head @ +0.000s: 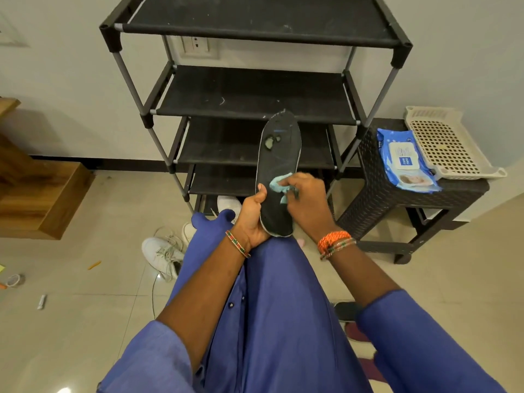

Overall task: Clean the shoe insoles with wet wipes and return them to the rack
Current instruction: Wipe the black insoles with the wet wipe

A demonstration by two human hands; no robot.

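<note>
In front of the rack, the left hand grips an insole upright by its lower end, while the right hand pinches a wipe against it. A wipes pack lies right of the rack.

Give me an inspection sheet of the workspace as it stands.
Surface: beige tiled floor; dark stool right of the rack.
Job's things: black insole, worn patches near its far end; wipe pressed on it; black rack, the shelves in view bare; blue wipes pack on the stool.
Clutter: white sneakers, tape roll, small tube, dark shoe on the floor.
Grip: left hand holds the insole's near end; right hand pinches the wipe.
Cables: thin white cord on the floor.
Surroundings: white wall, socket, perforated tray, wooden furniture.
</note>
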